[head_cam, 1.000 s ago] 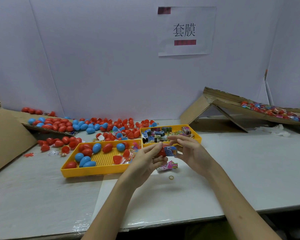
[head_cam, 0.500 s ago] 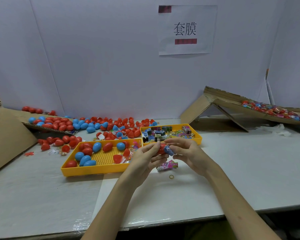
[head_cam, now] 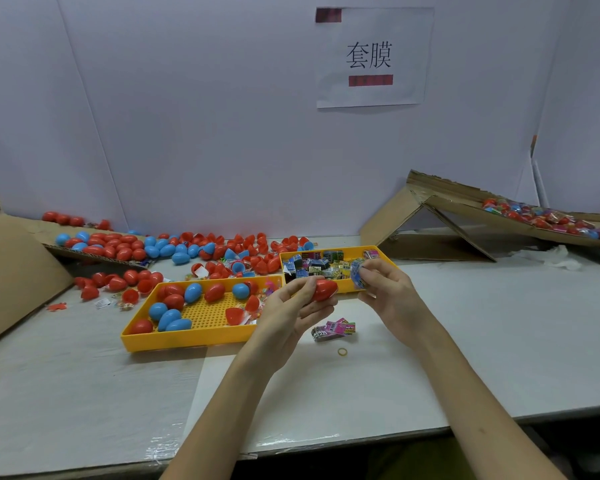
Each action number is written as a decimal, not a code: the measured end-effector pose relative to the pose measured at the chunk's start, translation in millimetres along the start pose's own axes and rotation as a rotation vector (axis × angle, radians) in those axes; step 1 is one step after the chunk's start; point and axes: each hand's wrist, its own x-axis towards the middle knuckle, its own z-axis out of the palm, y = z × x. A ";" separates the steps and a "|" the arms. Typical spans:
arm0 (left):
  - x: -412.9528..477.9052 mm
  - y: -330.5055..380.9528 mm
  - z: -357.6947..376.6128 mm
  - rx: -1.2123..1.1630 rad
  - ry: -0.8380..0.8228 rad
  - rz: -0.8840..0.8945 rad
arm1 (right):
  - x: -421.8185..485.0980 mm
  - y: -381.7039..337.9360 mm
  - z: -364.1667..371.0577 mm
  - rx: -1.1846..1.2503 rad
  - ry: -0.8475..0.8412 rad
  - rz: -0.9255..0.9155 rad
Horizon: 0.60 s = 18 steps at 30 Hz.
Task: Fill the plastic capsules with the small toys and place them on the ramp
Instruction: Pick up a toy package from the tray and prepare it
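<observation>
Apart now where they met a second ago, both hands grip: on the cardboard ramp (head_cam: 465, 211) many filled capsules lie, dozens wait; left hand (head_cam: 293, 306) pinches a red capsule (head_cam: 324, 289), right hand (head_cam: 385, 289) a wrapped toy (head_cam: 357, 277), apparently uninserted.

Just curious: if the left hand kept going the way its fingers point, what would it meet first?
Probably the right hand with its small blue packet; the left hand points its red capsule that way, though depth is unclear.
</observation>
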 end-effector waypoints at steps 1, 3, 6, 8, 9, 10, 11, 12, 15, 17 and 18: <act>0.0 0.1 -0.1 -0.001 -0.008 -0.003 | -0.2 0.5 0.8 -0.021 -0.005 -0.002; -0.2 0.1 -0.3 0.006 -0.032 -0.009 | -0.8 1.8 2.5 -0.057 -0.006 -0.010; -1.1 -0.4 -0.2 0.026 -0.068 -0.018 | -1.1 3.0 2.7 -0.078 0.011 -0.012; -1.1 -0.9 -0.3 0.033 -0.075 -0.017 | -1.0 3.4 2.5 -0.086 -0.004 0.004; -0.9 -0.8 -0.3 0.039 -0.071 -0.012 | -1.3 3.4 2.8 -0.088 -0.028 0.018; -0.8 -0.6 -0.3 0.044 -0.062 -0.007 | -1.5 3.5 3.4 -0.095 -0.057 0.033; -0.5 -0.3 -0.4 0.046 -0.051 -0.002 | -1.7 3.7 4.0 -0.106 -0.084 0.045; -0.2 -0.3 -0.5 0.045 -0.041 0.002 | -2.0 3.9 4.5 -0.119 -0.103 0.057; 0.4 0.1 -0.5 0.044 -0.024 0.014 | -2.4 4.7 5.1 -0.134 -0.121 0.079; 0.6 0.0 -0.5 0.044 -0.017 0.015 | -2.2 4.6 4.8 -0.125 -0.120 0.086; 0.8 -0.1 -0.4 0.040 -0.014 0.014 | -2.0 4.3 4.7 -0.117 -0.119 0.089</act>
